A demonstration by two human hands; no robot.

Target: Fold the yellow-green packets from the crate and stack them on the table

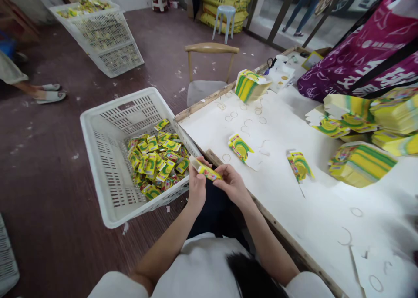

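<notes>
Left of the hands stands one white slotted plastic crate (101, 172) of small yellow-and-green cardboard boxes (150, 163), too overlapped to count. The left hand (197, 187), nearer it, curls around the white-ended part of one slim yellow carton (209, 172); its long axis slants from left hand to right. The right hand (231, 184), fingers nearly closed, pinches the other end. Right of the hands, two single flat yellow-green cartons (241, 148) lie on the white surface (277, 202).

Single view, worn on the head. We look forward and down over left hand (197, 188) and right hand (234, 185), close by; crate (101, 167) left, table (284, 215) right, stool (226, 10) farther off.
</notes>
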